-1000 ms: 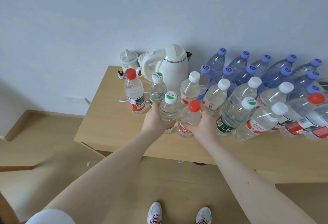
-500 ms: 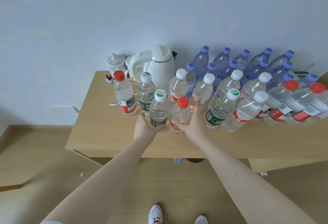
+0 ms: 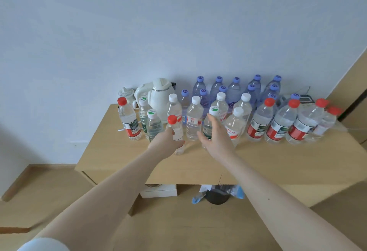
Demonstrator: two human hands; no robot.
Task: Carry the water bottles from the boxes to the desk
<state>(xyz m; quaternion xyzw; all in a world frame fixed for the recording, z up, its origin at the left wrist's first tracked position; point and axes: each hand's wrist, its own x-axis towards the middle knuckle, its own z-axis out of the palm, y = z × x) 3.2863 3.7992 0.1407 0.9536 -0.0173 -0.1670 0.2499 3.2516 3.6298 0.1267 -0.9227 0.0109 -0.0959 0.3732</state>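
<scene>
A pale, matt wall [image 3: 178, 22] is filling the upper half of the frame, and a wood-grain floor [image 3: 178, 227] is running along the bottom. Between them a light wood-laminate desk [image 3: 119, 151] with a smooth, flat top and square edges is standing against the wall. At its left end a tall red-capped bottle [image 3: 129, 119] of clear ribbed plastic is standing upright, with a small white ceramic pot [image 3: 126, 93] and a rounded, glossy white kettle [image 3: 160, 95] behind it. Just right of these, the left hand [image 3: 166, 143] is wrapping its fingers round the lower body of a small red-capped bottle [image 3: 174, 129], which is standing on the desk near the front of the group. At centre the right hand [image 3: 216, 137] is lying wide, fingers nearly straight and thumb spread, in front of a green-labelled bottle [image 3: 208, 127]; whether it is touching cannot be told. White-capped bottles [image 3: 194, 117] are clustering behind the hands, and tinted blue-capped bottles [image 3: 234, 91] are lining the wall in rows. Toward the right, large red-labelled bottles [image 3: 282, 125] are standing close together on the desk. Under the desk, at lower centre, a flat white box [image 3: 158, 191] and a dark round bin [image 3: 217, 198] are sitting on the floor.
</scene>
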